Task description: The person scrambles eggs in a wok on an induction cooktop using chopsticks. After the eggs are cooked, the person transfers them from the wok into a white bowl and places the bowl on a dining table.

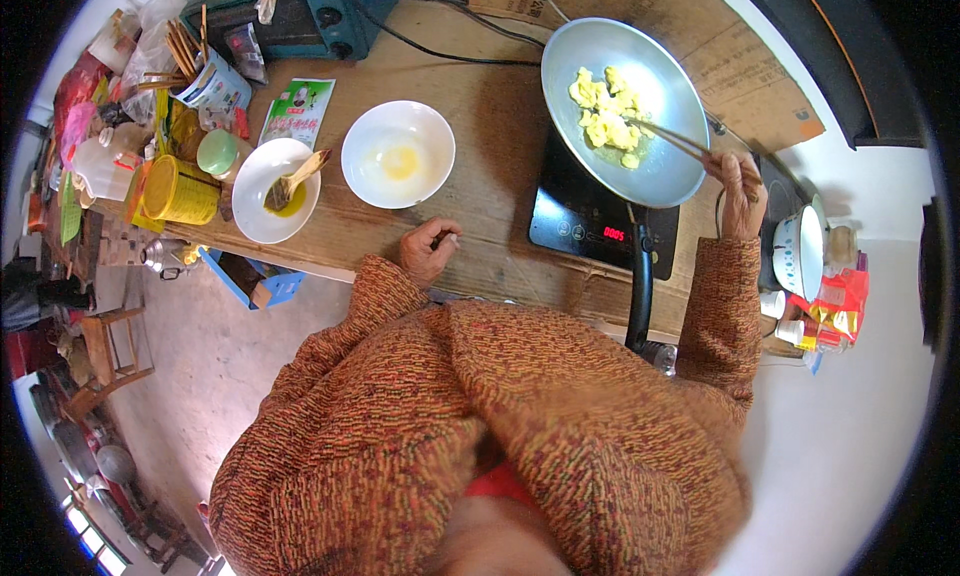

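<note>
My right hand (pixel 740 191) grips a pair of chopsticks (pixel 676 141) over a light grey frying pan (pixel 665 81). The chopstick tips reach the yellow scrambled egg (pixel 612 126) clumped in the pan's middle. Beneath the pan sits a black induction cooker (pixel 560 216) with red lit digits; the pan's black handle (pixel 641 291) points toward me. Near the table's front edge rests my left hand (pixel 428 252), its fingers curled closed with nothing visible in them. Beyond it stands a white bowl (pixel 365 161) holding a little yellow liquid residue.
A white bowl (pixel 250 166) with a brush (pixel 303 171) and dark yellow oil stands left. Around it are a yellow tin (pixel 180 191), a green-lidded jar (pixel 222 154), a green packet (pixel 298 108) and a chopstick holder (pixel 215 84). A toaster oven (pixel 300 16) stands behind; an enamel bowl (pixel 799 251) lies right.
</note>
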`<action>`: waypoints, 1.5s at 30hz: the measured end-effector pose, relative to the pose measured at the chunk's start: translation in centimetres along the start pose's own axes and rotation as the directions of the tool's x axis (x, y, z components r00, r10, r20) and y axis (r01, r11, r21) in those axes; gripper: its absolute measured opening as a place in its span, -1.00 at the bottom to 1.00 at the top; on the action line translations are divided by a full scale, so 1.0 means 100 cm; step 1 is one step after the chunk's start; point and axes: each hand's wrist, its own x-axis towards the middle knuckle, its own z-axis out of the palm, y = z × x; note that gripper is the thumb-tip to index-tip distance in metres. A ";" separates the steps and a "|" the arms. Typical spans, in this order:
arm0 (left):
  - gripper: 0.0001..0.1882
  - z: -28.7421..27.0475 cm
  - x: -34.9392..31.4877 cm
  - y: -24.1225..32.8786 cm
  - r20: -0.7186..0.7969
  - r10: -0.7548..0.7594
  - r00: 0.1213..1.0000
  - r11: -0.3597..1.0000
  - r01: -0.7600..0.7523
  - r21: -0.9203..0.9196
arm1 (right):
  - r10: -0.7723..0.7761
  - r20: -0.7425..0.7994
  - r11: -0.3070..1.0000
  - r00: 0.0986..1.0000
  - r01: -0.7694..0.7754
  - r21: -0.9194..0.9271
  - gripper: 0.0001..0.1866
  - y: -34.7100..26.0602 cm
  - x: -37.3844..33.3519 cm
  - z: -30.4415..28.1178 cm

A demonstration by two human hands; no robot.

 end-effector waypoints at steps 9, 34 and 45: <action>-0.88 -0.005 0.002 0.009 0.093 0.000 0.996 0.998 -0.007 0.070 | 0.333 -0.207 0.877 0.920 -0.221 0.427 -0.66 0.037 0.029 0.036; -0.88 -0.001 0.001 0.000 0.028 0.018 0.999 0.999 -0.019 0.036 | 0.241 -0.131 0.884 0.962 -0.161 0.439 -0.71 0.007 0.028 0.039; -0.88 -0.001 0.002 0.009 -0.007 0.063 0.998 0.997 -0.063 0.032 | 0.461 -0.161 0.732 0.873 -0.271 0.625 -0.73 0.042 0.027 0.078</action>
